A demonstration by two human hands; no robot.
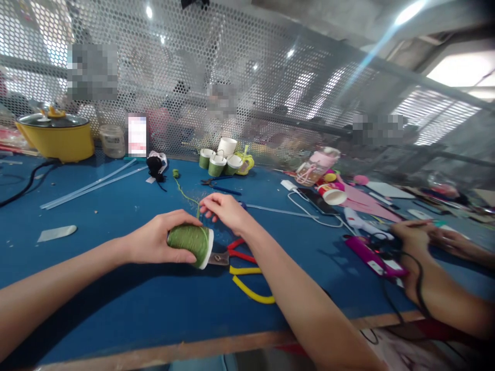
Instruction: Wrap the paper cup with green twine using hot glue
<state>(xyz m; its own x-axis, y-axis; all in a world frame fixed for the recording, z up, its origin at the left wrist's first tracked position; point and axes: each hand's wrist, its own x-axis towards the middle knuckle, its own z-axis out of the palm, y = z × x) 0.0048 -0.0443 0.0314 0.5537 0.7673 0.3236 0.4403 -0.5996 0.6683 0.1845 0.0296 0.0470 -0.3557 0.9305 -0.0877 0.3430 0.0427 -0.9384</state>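
Note:
My left hand (pixel 157 238) is wrapped round a green spool of wire (pixel 191 243), holding it on its side just above the blue table (pixel 116 299). My right hand (pixel 224 210) pinches the thin green strand (pixel 184 195) that comes off the spool; the strand trails away across the table to a small green knot. Pliers with red handles (pixel 237 252) and yellow handles (pixel 247 283) lie under and right of the spool.
Several green-wound spools (pixel 218 162) and dark pliers (pixel 216 181) sit farther back. A yellow pot (pixel 56 135) stands far left, clear sticks (pixel 88 185) beside it. Another person's arms (pixel 433 268) rest at right by a pink device (pixel 373 257), cables and cups. A perforated metal screen closes the back.

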